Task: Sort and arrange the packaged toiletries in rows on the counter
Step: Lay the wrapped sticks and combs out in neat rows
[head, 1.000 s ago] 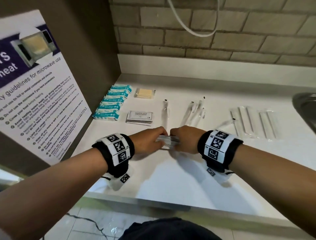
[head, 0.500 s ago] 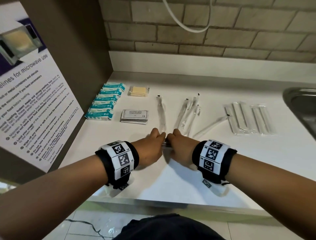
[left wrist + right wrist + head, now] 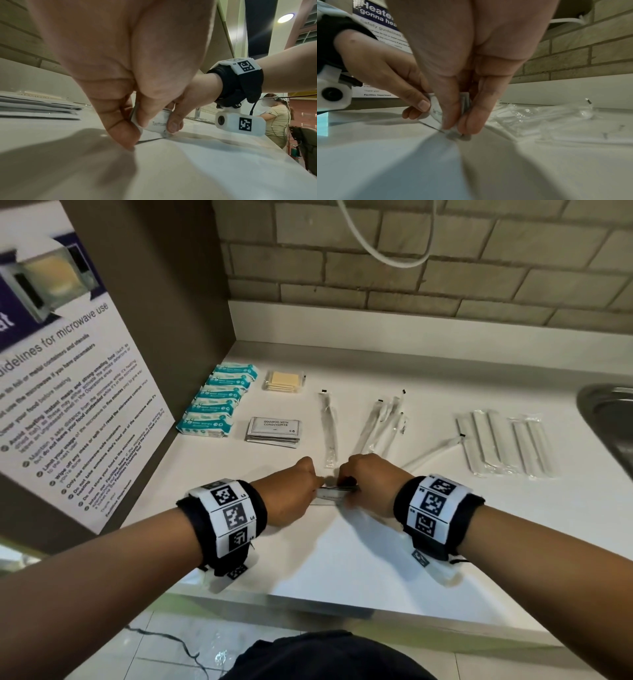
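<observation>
Both hands, left hand (image 3: 291, 491) and right hand (image 3: 368, 486), pinch probably several toothpaste sachets (image 3: 157, 124) on the surface (image 3: 342, 559); square their edges, then lay them near the shampoo sachets (image 3: 274, 431).

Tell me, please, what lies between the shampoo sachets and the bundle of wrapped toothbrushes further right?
In the head view, one wrapped toothbrush lies alone on the counter between the shampoo sachets and the bundle of wrapped toothbrushes, touching neither.

Black wristbands (image 3: 222, 518) (white coded tags), bare forearms.
</observation>
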Available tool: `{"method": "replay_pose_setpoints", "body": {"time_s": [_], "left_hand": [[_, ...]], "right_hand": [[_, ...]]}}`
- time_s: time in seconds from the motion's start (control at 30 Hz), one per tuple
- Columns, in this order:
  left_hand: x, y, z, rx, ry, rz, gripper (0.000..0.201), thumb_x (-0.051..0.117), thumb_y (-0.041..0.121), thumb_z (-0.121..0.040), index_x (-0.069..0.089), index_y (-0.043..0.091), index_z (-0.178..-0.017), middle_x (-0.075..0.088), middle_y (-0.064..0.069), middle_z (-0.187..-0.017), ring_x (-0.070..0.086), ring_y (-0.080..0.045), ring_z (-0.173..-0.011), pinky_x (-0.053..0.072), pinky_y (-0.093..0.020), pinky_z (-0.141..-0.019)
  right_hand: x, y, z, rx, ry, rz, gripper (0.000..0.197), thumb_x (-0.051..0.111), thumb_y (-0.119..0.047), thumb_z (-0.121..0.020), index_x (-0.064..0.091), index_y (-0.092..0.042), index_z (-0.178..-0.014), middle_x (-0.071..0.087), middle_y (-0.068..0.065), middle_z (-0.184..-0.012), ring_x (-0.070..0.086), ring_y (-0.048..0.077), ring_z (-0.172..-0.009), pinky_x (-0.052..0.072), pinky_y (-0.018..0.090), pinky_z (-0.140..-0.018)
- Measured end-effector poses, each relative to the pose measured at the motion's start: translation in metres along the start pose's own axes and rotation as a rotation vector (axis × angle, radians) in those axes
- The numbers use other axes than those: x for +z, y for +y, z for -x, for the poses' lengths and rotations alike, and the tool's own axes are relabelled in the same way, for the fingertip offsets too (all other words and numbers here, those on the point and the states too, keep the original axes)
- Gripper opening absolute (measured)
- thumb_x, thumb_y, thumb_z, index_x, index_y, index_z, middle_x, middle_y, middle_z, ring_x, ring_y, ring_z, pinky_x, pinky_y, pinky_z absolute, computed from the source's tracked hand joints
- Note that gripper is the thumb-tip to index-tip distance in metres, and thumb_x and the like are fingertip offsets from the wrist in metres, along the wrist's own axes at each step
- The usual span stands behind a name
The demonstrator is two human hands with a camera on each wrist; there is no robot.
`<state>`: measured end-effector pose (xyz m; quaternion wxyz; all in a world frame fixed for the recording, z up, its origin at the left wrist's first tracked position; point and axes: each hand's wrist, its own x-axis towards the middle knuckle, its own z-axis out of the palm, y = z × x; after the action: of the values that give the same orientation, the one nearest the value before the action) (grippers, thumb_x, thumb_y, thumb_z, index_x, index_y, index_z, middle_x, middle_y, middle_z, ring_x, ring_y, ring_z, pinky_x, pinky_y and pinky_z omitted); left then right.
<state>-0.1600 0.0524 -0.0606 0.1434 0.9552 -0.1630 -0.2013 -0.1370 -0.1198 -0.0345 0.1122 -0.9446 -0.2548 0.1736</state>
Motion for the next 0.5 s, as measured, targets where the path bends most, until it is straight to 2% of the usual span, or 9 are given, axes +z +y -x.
{"method": "replay_pose_setpoints", "body": {"time_s": [0.03, 0.13, 0.3, 0.33, 0.4, 0.43, 0.5], "left_hand": [[-0.001, 0.002, 0.000, -0.023, 0.011, 0.010, 0.025, 0.038, 0.010, -0.101, 0.057, 0.002, -0.116, 0.044, -0.015, -0.117, 0.050, -0.026, -0.090, 0.039, -0.030, -0.082], [-0.002, 0.003, -0.001, -0.023, 0.035, -0.014, 0.031, 0.040, 0.008, -0.099, 0.056, 0.007, -0.125, 0.045, -0.016, -0.132, 0.054, -0.029, -0.107, 0.043, -0.038, -0.088], [-0.006, 0.006, 0.001, -0.044, 0.070, 0.016, 0.032, 0.039, 0.010, -0.099, 0.054, 0.010, -0.127, 0.045, -0.015, -0.130, 0.049, -0.021, -0.093, 0.045, -0.037, -0.087], [-0.006, 0.006, 0.001, -0.057, 0.063, 0.012, 0.030, 0.038, 0.009, -0.098, 0.053, 0.009, -0.124, 0.045, -0.014, -0.125, 0.050, -0.022, -0.092, 0.046, -0.038, -0.088], [-0.008, 0.009, 0.003, -0.082, 0.028, 0.014, 0.017, 0.037, 0.004, -0.095, 0.050, 0.007, -0.105, 0.042, -0.009, -0.107, 0.055, -0.032, -0.091, 0.046, -0.047, -0.089], [-0.008, 0.011, 0.004, -0.084, 0.011, 0.017, 0.010, 0.037, 0.002, -0.093, 0.045, 0.008, -0.096, 0.038, -0.007, -0.101, 0.055, -0.037, -0.089, 0.045, -0.050, -0.087], [-0.008, 0.015, 0.005, -0.080, 0.012, -0.018, 0.009, 0.040, 0.003, -0.091, 0.041, 0.012, -0.091, 0.034, -0.006, -0.103, 0.055, -0.035, -0.083, 0.046, -0.046, -0.083]], "right_hand": [[0.000, 0.000, -0.001, 0.014, 0.001, -0.014, 0.016, 0.064, -0.015, -0.082, 0.067, -0.011, -0.097, 0.064, 0.006, -0.097, 0.061, 0.023, -0.087, 0.049, 0.030, -0.073], [0.000, -0.001, -0.004, 0.031, -0.012, -0.020, 0.012, 0.067, -0.016, -0.081, 0.068, -0.013, -0.092, 0.065, 0.005, -0.090, 0.061, 0.021, -0.080, 0.045, 0.025, -0.066], [-0.005, 0.000, -0.007, 0.045, 0.006, -0.029, 0.008, 0.068, -0.017, -0.077, 0.065, -0.016, -0.085, 0.062, 0.000, -0.081, 0.058, 0.019, -0.077, 0.042, 0.024, -0.064], [-0.004, 0.000, -0.007, 0.044, 0.009, -0.013, 0.006, 0.066, -0.018, -0.078, 0.064, -0.018, -0.083, 0.060, -0.002, -0.078, 0.057, 0.018, -0.076, 0.041, 0.024, -0.064], [-0.001, -0.002, -0.008, 0.025, 0.003, 0.042, 0.002, 0.060, -0.021, -0.081, 0.060, -0.019, -0.080, 0.053, -0.003, -0.074, 0.055, 0.020, -0.073, 0.037, 0.024, -0.060], [0.002, -0.004, -0.008, 0.018, -0.006, 0.072, 0.006, 0.057, -0.022, -0.084, 0.060, -0.017, -0.083, 0.049, -0.002, -0.076, 0.053, 0.020, -0.074, 0.036, 0.024, -0.059], [0.008, -0.006, -0.008, 0.016, -0.018, 0.109, 0.017, 0.052, -0.023, -0.088, 0.061, -0.012, -0.097, 0.044, 0.001, -0.088, 0.054, 0.023, -0.079, 0.037, 0.027, -0.065]]}}
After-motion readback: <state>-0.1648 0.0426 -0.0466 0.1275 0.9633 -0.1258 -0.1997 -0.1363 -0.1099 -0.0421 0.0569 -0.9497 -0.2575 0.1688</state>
